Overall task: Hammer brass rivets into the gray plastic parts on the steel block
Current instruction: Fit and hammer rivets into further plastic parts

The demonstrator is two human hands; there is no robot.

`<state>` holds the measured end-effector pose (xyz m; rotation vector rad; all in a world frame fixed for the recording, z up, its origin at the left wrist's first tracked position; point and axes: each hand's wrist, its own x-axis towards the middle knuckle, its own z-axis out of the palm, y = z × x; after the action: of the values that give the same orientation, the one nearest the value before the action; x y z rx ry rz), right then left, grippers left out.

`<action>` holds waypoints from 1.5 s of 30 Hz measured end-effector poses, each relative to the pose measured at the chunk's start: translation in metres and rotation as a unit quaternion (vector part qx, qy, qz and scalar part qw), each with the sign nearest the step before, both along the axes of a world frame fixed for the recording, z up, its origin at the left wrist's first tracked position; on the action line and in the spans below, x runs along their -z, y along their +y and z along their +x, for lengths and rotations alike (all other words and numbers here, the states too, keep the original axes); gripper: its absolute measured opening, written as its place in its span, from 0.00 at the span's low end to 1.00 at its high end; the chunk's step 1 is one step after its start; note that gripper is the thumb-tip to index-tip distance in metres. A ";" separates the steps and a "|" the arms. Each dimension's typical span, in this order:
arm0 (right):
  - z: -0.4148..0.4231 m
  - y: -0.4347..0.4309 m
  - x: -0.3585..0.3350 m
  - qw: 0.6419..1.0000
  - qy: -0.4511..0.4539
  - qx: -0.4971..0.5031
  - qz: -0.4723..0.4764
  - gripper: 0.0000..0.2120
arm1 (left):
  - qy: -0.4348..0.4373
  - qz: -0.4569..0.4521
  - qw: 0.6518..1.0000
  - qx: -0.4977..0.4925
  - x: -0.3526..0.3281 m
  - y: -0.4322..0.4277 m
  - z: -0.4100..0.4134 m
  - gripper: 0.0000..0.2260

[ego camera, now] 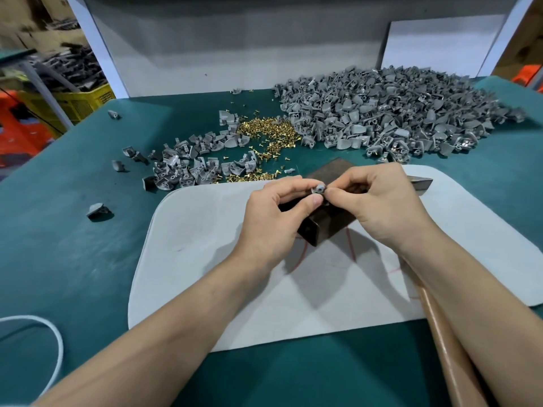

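In the head view we see the left hand [276, 214] and the right hand [382, 201] both pinching one small gray part [318, 189] above the steel block [321, 230]

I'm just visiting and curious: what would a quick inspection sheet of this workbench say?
Surface: green table cover with a white pad on it.
Job's things: steel block on the pad; hammer at the right, handle under the right forearm; brass rivets heaped behind; gray part held over the block.
Clutter: big pile of gray parts back right, smaller pile left, one stray part.
Hands: left hand and right hand both pinch the gray part.
Cables: white cord looped at the near left edge.
Surroundings: white panel behind; yellow crate beyond the table's left.
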<state>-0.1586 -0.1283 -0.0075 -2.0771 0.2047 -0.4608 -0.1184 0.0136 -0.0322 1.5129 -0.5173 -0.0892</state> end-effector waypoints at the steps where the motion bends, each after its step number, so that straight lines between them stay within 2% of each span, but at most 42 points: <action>1: 0.000 0.000 0.000 1.000 0.000 0.000 -0.002 0.03 | 0.002 -0.001 1.000 0.001 -0.001 0.000 0.000 0.09; 7: -0.003 -0.003 -0.007 0.999 -0.019 -0.005 0.032 0.08 | 0.031 -0.023 0.999 0.013 0.001 0.000 0.002 0.09; 8: -0.003 -0.006 -0.010 0.999 -0.023 0.016 0.021 0.08 | 0.039 -0.028 0.999 0.013 0.001 0.001 0.002 0.09; 10: -0.004 -0.022 -0.014 0.992 -0.011 0.105 -0.073 0.08 | 0.053 -0.036 0.998 0.012 0.002 0.001 0.003 0.08; 11: -0.006 -0.034 -0.016 0.978 0.023 0.154 -0.138 0.10 | 0.056 -0.035 0.998 0.010 0.002 0.001 0.003 0.07; 13: -0.012 -0.054 -0.019 0.938 0.151 0.219 -0.222 0.15 | 0.051 -0.030 0.998 0.007 0.002 0.001 0.004 0.07; 15: -0.018 -0.061 -0.019 0.910 0.275 0.223 -0.217 0.19 | 0.040 -0.017 0.999 0.001 0.002 0.001 0.004 0.07; 17: -0.018 -0.059 -0.016 0.909 0.309 0.203 -0.191 0.20 | 0.031 -0.003 0.999 -0.006 0.002 0.001 0.004 0.07; 20: -0.010 -0.057 -0.010 0.910 0.297 0.195 -0.214 0.17 | 0.032 0.018 0.999 -0.027 0.003 0.001 0.005 0.06; 22: -0.010 -0.059 -0.013 0.922 0.286 0.203 -0.163 0.13 | 0.034 0.025 0.999 -0.031 0.002 0.002 0.006 0.06; 25: -0.024 -0.070 -0.022 0.945 0.271 0.179 0.034 0.11 | 0.022 0.042 0.998 -0.029 0.003 0.003 0.007 0.06; 28: -0.038 -0.071 -0.032 0.953 0.184 0.143 0.193 0.05 | 0.019 0.045 0.999 -0.021 0.005 0.002 0.010 0.06; 31: -0.045 -0.057 -0.048 0.961 0.123 0.115 0.219 0.09 | 0.027 0.024 0.999 -0.016 0.006 0.001 0.012 0.07; 34: -0.044 -0.028 -0.066 0.964 0.149 0.049 0.216 0.12 | 0.033 0.007 0.999 -0.021 0.005 0.000 0.012 0.08; 36: -0.040 -0.008 -0.071 0.972 0.160 0.019 0.173 0.13 | 0.027 0.011 0.999 -0.022 0.006 0.000 0.012 0.10; 39: -0.029 0.014 -0.071 0.983 0.170 0.044 0.045 0.13 | 0.027 0.008 0.999 -0.021 0.006 0.000 0.013 0.10; 42: -0.023 0.025 -0.069 0.975 0.189 0.064 -0.099 0.16 | 0.003 0.025 0.999 -0.022 0.005 0.000 0.015 0.11; 45: -0.023 0.027 -0.072 0.963 0.200 0.067 -0.169 0.19 | -0.020 0.038 0.999 -0.026 0.006 0.000 0.017 0.12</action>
<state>-0.1817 -0.1014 0.0648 -2.4904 0.5395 -0.1543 -0.1014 0.0134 -0.0380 1.6037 -0.5121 -0.0388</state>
